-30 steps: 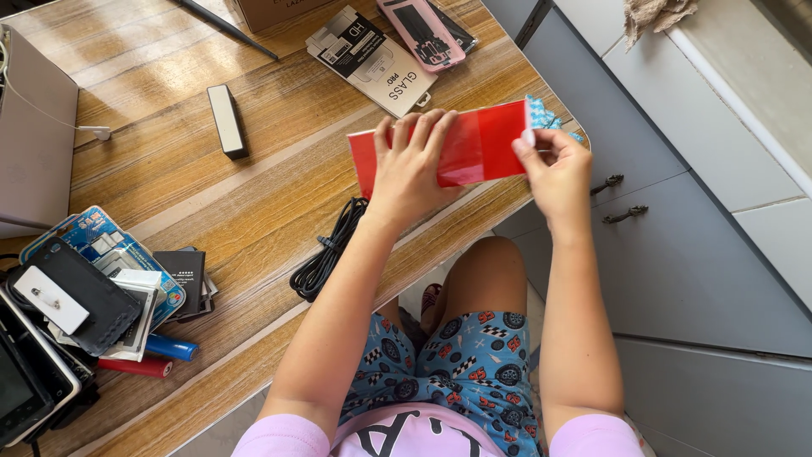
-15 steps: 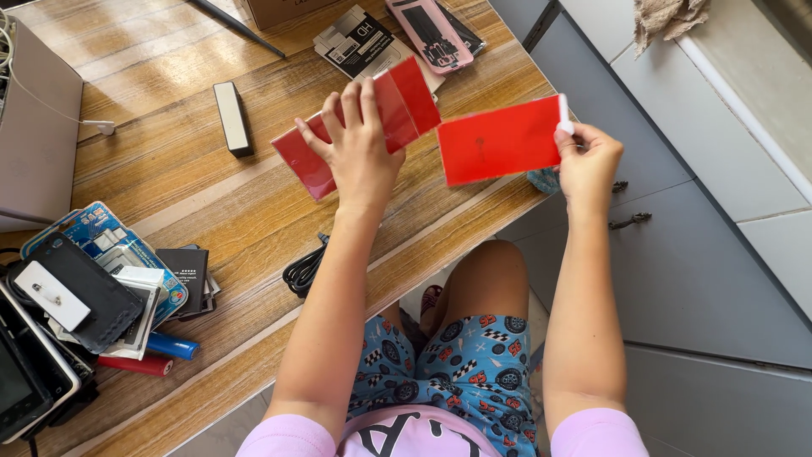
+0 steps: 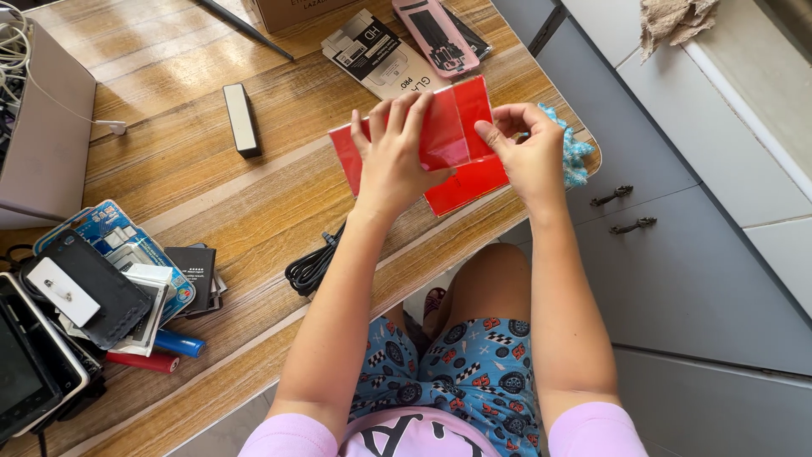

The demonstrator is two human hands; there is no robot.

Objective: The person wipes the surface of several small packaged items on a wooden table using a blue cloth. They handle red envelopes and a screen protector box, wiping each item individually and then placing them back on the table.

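Near the table edge (image 3: 254, 211), a coiled black cable (image 3: 315, 264), clear of both hands. Just past it, left hand (image 3: 393, 156) laid over a red sleeve (image 3: 452, 118), fingers spread, holding it. Right hand (image 3: 529, 156) pinching the sleeve's end, with a red card (image 3: 469, 184) touching underneath. Looks like fitting card and sleeve together; calls for lining up the edges. Beside the right hand, a fluffy blue thing (image 3: 575, 152). Farther off, a screen protector pack (image 3: 381, 59) and a pink phone case (image 3: 436, 30). Nothing in the way.
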